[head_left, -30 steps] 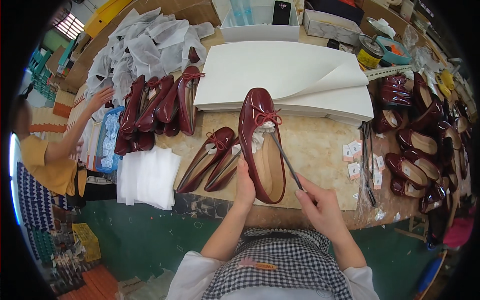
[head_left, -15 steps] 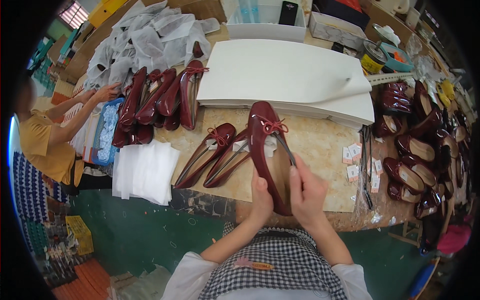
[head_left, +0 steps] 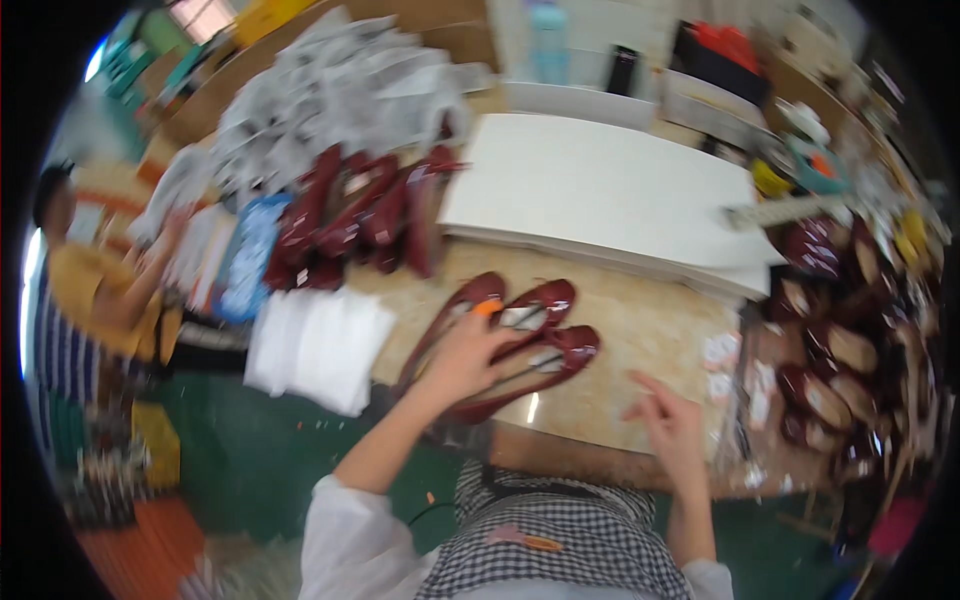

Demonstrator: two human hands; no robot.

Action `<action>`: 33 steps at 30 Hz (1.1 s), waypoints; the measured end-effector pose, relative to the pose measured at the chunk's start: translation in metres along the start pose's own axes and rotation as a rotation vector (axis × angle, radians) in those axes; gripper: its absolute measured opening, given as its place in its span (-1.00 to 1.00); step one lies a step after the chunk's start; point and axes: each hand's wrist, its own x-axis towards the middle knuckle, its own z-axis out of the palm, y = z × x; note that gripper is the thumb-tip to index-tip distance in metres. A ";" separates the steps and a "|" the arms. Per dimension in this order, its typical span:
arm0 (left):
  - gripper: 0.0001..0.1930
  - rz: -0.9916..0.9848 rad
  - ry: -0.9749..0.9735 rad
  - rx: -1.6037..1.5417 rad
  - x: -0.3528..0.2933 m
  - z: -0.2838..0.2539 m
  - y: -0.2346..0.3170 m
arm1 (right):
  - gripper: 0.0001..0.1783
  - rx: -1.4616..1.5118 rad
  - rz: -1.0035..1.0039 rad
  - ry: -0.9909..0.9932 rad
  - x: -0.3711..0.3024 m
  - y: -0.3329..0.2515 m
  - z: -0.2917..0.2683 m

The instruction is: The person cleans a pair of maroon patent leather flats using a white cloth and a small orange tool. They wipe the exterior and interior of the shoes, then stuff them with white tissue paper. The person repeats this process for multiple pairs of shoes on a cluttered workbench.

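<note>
My left hand lies over three dark-red shoes, their toes fanning from twelve to three o'clock of it; whether it pinches one, I cannot tell; my right hand, towards four o'clock, is loosely spread.

Tan table: dark-red shoes, white paper stack, thin white sheets.

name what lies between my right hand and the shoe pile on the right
Small white tags, blurred here, lie on the table between your right hand and the shoe pile, as the head view shows.
</note>
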 end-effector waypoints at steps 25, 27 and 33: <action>-0.53 0.839 0.183 0.316 0.253 0.061 0.227 | -0.80 -0.925 0.255 0.237 -0.055 0.185 -0.351; -0.34 0.962 0.097 0.318 0.267 0.115 0.277 | -0.78 -0.876 0.288 0.147 -0.081 0.179 -0.359; -0.57 0.962 0.197 0.395 0.320 0.211 0.315 | -0.83 -0.823 0.146 0.021 -0.142 0.214 -0.334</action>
